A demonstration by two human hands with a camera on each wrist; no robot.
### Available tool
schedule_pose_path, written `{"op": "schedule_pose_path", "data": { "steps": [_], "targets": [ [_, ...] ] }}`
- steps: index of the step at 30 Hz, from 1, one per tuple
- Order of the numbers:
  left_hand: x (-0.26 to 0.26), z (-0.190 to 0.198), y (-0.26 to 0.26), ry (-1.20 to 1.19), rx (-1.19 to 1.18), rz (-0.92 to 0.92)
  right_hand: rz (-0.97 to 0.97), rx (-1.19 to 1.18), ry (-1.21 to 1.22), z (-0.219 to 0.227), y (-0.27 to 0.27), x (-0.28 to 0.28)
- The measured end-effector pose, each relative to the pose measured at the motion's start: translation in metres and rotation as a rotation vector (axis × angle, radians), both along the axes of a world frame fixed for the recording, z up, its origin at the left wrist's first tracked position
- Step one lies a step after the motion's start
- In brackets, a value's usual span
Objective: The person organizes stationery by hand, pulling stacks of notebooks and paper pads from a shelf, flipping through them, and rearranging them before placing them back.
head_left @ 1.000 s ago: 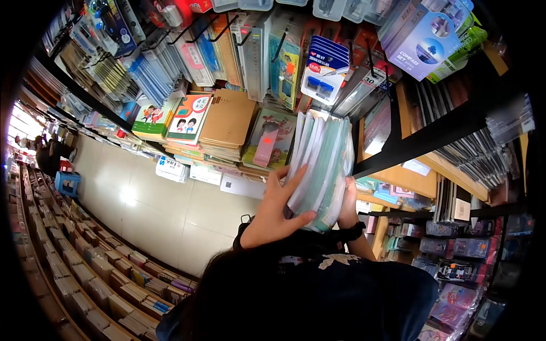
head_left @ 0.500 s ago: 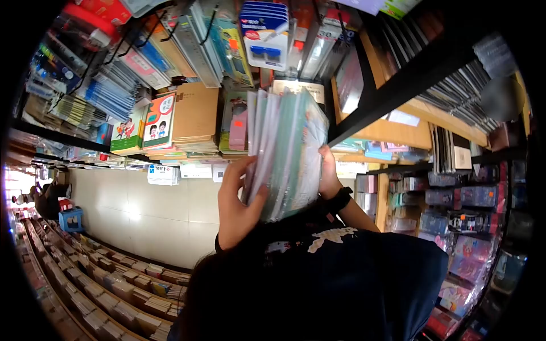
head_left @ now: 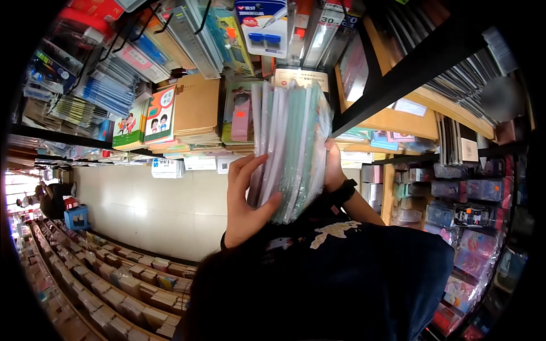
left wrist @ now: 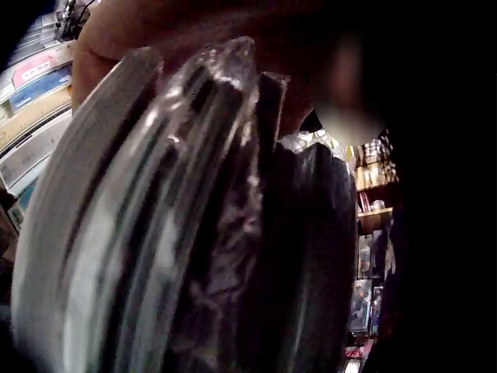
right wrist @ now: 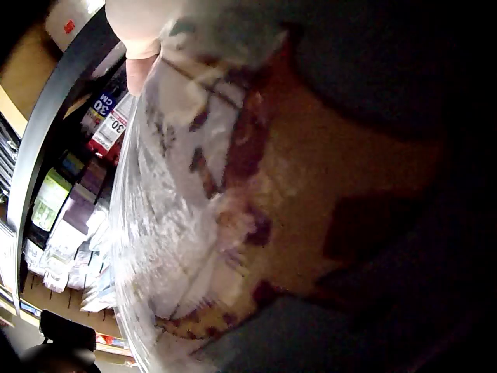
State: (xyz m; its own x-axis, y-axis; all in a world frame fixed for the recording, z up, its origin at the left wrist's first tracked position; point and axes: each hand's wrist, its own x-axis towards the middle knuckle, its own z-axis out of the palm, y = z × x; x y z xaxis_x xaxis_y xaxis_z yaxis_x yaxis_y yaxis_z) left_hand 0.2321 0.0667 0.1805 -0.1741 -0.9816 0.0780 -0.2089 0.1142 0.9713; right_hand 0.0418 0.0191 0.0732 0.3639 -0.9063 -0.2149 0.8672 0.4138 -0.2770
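A thick stack of plastic-wrapped booklets (head_left: 293, 148), white and pale green along the edges, stands between the two hands in the head view. My left hand (head_left: 244, 199) grips its left side, thumb and fingers spread over the edges. On the right side my right hand (head_left: 334, 167) holds the stack, partly hidden behind it. The left wrist view shows the wrapped edges (left wrist: 155, 225) close up, with part of the hand above them. In the right wrist view a crinkled clear wrapper (right wrist: 171, 217) covers a printed face, and a fingertip (right wrist: 136, 35) lies at its upper edge.
Behind the stack, a shelf holds brown notebooks (head_left: 196, 111), picture-covered booklets (head_left: 160, 116) and a cream booklet (head_left: 301, 78). Hanging packs (head_left: 261, 28) are above. A black shelf post (head_left: 398, 74) slants at the right. Rows of books (head_left: 125, 273) fill the lower left; a blue stool (head_left: 77, 217) stands beyond.
The head view has swung, so the shelves sit differently. The stack and both hands moved left in view, and the stack stands more upright. Both hands have kept hold of it.
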Motion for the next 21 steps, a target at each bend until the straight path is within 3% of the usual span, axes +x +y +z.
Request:
{"op": "schedule_pose_path", "data": {
  "steps": [6,16,18,20,21],
  "targets": [
    [-0.006,-0.001,-0.002,-0.152,-0.178,-0.026,0.042,0.045,-0.019,0.001,-0.003,-0.006],
    [0.0,-0.044,-0.041,0.117,-0.094,0.024,-0.041,-0.014,0.278,0.045,-0.02,-0.017],
    [0.0,-0.062,-0.053,0.185,-0.091,0.019,-0.059,0.114,0.501,0.062,-0.024,-0.014],
    [-0.003,-0.07,-0.063,0.388,0.008,0.022,-0.056,0.082,0.514,0.055,-0.033,-0.02],
    [-0.004,-0.075,-0.067,0.368,-0.006,0.006,-0.07,0.078,0.551,0.055,-0.036,-0.02]
  ]
}}
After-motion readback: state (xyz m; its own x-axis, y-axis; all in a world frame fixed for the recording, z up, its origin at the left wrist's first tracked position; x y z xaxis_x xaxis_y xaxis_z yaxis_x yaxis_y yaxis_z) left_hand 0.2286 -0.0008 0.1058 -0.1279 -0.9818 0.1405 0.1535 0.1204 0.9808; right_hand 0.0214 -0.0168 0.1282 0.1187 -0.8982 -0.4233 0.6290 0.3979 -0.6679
